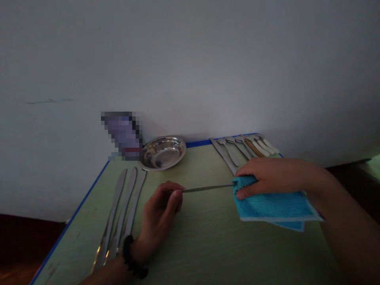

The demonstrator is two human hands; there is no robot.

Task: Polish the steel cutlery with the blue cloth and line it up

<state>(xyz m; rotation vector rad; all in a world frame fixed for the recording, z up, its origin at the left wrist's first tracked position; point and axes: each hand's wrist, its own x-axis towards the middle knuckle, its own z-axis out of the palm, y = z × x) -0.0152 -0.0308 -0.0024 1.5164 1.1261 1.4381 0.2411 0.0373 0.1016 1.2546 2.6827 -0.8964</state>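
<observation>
My left hand (162, 211), a dark beaded bracelet at its wrist, pinches one end of a thin metal table knife (208, 188), seen nearly edge-on. The knife is held level, a little above the table, and reaches across to my right hand (276, 174). That hand is closed over a folded blue cloth (276, 206), which wraps the knife's other end and hides it. Left of my left hand, several table knives (121, 213) lie side by side. Beyond my right hand lies a row of cutlery, with another knife (223, 156) nearest.
A shiny metal bowl (178, 149) stands at the table's back edge, beside a pixelated upright object (124, 134). At the back right lie several spoons (230, 152), brown sticks (252, 146) and white-handled utensils (265, 146). The green table (202, 245) meets a grey wall (190, 71).
</observation>
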